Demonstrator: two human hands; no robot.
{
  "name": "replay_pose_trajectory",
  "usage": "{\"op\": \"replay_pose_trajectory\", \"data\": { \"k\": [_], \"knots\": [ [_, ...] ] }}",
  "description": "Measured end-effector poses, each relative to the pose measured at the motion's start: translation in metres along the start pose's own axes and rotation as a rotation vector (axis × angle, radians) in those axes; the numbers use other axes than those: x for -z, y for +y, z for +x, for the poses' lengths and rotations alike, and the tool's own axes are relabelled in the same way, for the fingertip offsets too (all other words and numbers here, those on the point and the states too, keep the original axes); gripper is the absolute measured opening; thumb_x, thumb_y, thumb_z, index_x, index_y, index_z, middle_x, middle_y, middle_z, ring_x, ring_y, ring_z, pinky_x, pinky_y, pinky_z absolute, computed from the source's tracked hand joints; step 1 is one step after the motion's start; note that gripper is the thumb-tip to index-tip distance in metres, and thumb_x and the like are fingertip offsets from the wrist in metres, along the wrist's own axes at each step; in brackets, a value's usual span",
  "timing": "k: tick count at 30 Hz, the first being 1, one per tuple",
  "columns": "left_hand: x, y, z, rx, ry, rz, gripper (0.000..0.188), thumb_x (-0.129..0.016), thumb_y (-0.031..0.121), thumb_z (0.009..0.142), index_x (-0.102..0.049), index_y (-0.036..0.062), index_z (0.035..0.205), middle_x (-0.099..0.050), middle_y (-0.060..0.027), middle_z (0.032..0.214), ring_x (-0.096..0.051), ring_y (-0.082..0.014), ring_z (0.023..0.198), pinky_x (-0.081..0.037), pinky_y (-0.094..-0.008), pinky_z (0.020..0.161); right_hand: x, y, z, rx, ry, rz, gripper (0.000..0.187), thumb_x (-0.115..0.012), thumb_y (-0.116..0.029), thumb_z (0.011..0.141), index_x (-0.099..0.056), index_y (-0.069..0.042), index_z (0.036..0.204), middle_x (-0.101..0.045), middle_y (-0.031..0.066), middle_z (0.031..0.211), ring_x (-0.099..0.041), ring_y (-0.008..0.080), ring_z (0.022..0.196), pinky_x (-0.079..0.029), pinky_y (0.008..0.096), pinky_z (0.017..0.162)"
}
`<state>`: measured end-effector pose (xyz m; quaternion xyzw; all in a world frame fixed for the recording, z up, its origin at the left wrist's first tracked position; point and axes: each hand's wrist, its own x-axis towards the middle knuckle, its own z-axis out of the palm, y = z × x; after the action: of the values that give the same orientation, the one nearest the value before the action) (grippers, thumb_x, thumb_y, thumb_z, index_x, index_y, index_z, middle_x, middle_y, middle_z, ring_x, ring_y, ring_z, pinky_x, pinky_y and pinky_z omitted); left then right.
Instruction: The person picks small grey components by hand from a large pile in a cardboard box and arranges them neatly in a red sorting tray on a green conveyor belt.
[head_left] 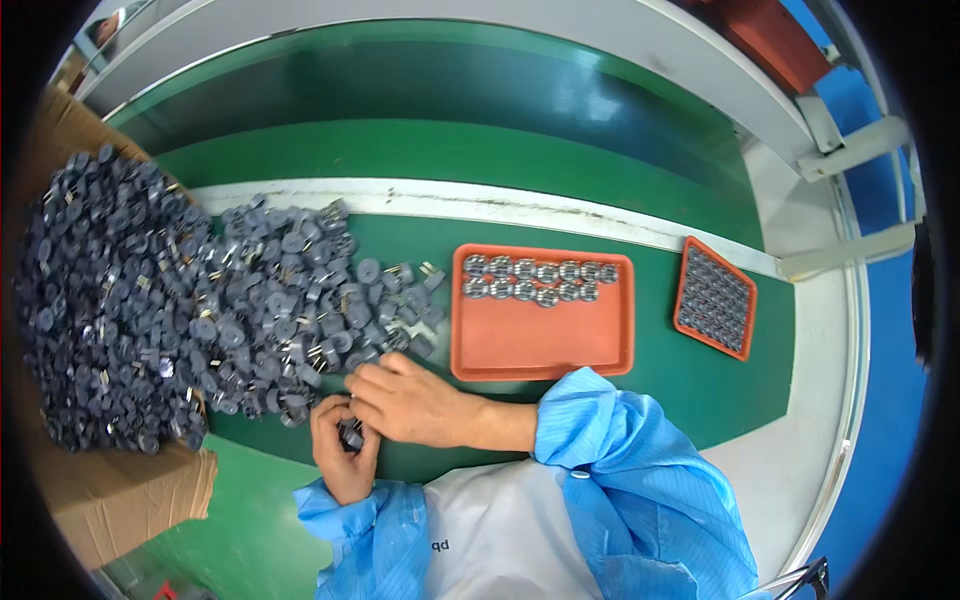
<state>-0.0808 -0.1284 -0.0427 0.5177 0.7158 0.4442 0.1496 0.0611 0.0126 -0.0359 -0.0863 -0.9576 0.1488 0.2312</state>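
Near the front edge of the bench, my left hand (338, 458) curls around dark grey round plastic parts (351, 434), one or more of them showing between thumb and fingers. My right hand (408, 402) reaches across to it, its fingers bent together just above the left fingertips. Whatever the right fingers pinch is hidden. Beyond both hands spreads a large heap of loose grey round parts (290, 300), many with short metal pins. To the right, an orange tray (545, 340) bears two rows of these parts along its far side, with bare tray floor in front.
At the left, a tipped cardboard box (130, 505) holds the bulk of the heap. A second orange tray (747, 343), filled with parts, lies at the right. A white rail (480, 207) divides the green bench top from a green belt (480, 140) behind.
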Motion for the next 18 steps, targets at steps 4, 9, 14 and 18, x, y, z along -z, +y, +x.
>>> {"op": "replay_pose_trajectory", "data": {
  "k": [4, 9, 14, 18],
  "knots": [
    [-0.015, -0.003, 0.003, 0.021, 0.083, -0.115, 0.037, -0.086, -0.006, 0.086, -0.058, 0.0023, 0.108, -0.070, -0.0201, 0.126, -0.070, -0.0320, 0.115, -0.056, -0.0408, 0.102, 0.002, 0.012, -0.003, -0.074, 0.137, 0.226, 0.023, -0.074, -0.017, 0.092, -0.071, -0.007, 0.112, -0.068, 0.0103, 0.129, -0.064, 0.0286, 0.121, -0.043, 0.0458, 0.096],
    [-0.032, -0.006, 0.006, 0.161, 0.094, -0.555, 0.044, -0.081, -0.011, 0.093, -0.052, 0.0053, 0.121, -0.065, -0.0160, 0.138, -0.066, -0.0200, 0.121, -0.055, -0.0348, 0.105, 0.008, 0.020, -0.007, -0.206, 0.276, 0.641, 0.027, -0.080, -0.001, 0.095, -0.072, -0.004, 0.121, -0.067, 0.0135, 0.133, -0.065, 0.0321, 0.124, -0.052, 0.0432, 0.100],
    [-0.022, 0.029, 0.018, 0.187, 0.060, -0.629, 0.048, -0.080, -0.008, 0.096, -0.056, 0.0037, 0.136, -0.063, -0.0166, 0.139, -0.065, -0.0225, 0.124, -0.054, -0.0374, 0.106, 0.036, 0.009, -0.008, -0.440, 0.287, 0.903, 0.027, -0.079, 0.003, 0.097, -0.072, -0.004, 0.122, -0.066, 0.0137, 0.136, -0.069, 0.0266, 0.118, -0.058, 0.0358, 0.091],
    [-0.027, 0.054, 0.035, -0.043, -0.060, -0.490, 0.048, -0.080, -0.006, 0.095, -0.058, 0.0021, 0.138, -0.063, -0.0200, 0.138, -0.066, -0.0280, 0.125, -0.053, -0.0385, 0.105, 0.065, 0.010, -0.031, -0.437, 0.405, 0.887, 0.029, -0.081, 0.004, 0.096, -0.073, -0.004, 0.123, -0.067, 0.0139, 0.137, -0.070, 0.0250, 0.116, -0.060, 0.0341, 0.087]
  ]
}}
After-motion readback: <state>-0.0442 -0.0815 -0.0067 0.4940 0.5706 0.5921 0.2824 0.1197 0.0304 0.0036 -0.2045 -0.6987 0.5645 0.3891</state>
